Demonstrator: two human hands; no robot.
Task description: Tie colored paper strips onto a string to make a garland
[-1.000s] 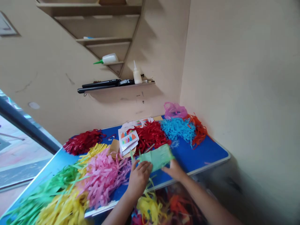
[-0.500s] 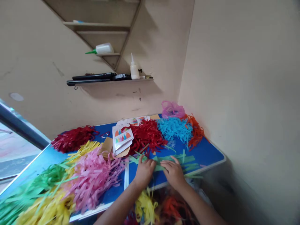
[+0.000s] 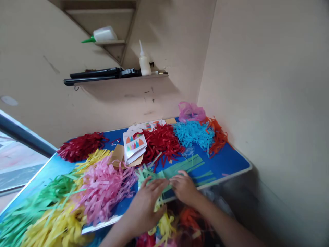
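Observation:
Pale green fringed paper (image 3: 177,168) lies flat near the front edge of the blue table (image 3: 231,159). My left hand (image 3: 147,202) is raised over the table's front edge at the paper's left end, its fingers apart and nothing visible in them. Beside it, my right hand (image 3: 184,187) rests on the paper's front part with fingers bent; its fingertips meet the green paper near the left hand's fingers. Whether it pinches the paper is hard to see. Yellow strips (image 3: 166,226) hang below the edge, partly behind my left hand.
Pink (image 3: 105,192), yellow (image 3: 56,223) and green fringe (image 3: 48,195) piles cover the left side. Red (image 3: 163,142), blue (image 3: 194,135) and orange fringe (image 3: 217,137) lie behind, near printed cards (image 3: 135,145). A wall shelf (image 3: 120,80) holds a glue bottle (image 3: 145,65).
My left hand has come off the green paper, moved toward me and spread its fingers. My right hand has shifted slightly left. The green paper's strips lie more together, and the view has tilted down.

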